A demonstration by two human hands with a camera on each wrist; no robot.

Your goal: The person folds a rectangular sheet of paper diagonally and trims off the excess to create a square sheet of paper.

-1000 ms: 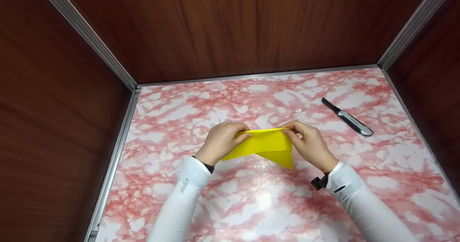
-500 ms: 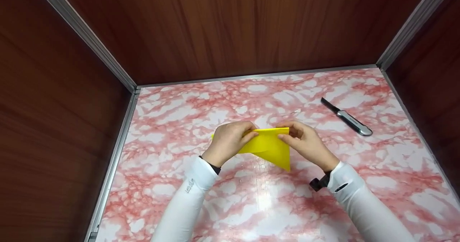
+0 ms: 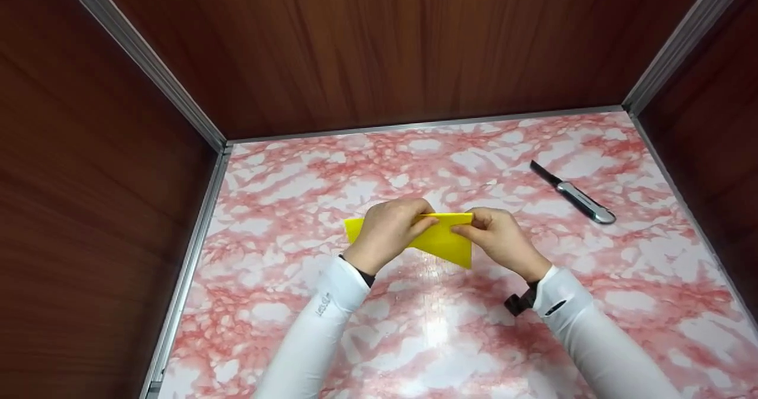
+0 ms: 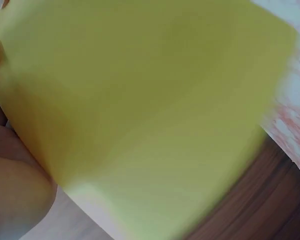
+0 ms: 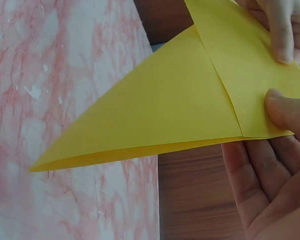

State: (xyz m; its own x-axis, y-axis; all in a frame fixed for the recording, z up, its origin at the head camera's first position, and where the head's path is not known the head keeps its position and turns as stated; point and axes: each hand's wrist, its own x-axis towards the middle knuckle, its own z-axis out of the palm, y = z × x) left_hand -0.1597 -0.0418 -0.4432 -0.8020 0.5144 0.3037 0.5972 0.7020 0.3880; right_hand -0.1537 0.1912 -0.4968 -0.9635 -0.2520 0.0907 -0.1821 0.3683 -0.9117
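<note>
You hold a folded sheet of yellow paper [image 3: 444, 246] over the middle of the pink-and-white marbled tabletop [image 3: 266, 227]. Your left hand [image 3: 388, 233] pinches its far edge, the thumb on the side facing you; a corner of paper sticks out to the left of that hand. Your right hand [image 3: 500, 239] grips the right end of the same edge, thumb in front and fingers behind, as the right wrist view shows. A pointed corner hangs toward the near side, just left of the right hand.

In that right wrist view, an upper layer [image 5: 240, 75] overlaps the pointed part, and the layers along the point's edge gape slightly. With nothing holding that point, the layers could slide and leave a crooked crease. Pinching in mid-air, without a flat surface behind, may wrinkle the sheet; uneven pulling between your hands could tear it or skew the fold.

The utility knife [image 3: 573, 195] lies to the far right, blade showing, well apart from your hands; a careless reach that way risks a cut.
</note>
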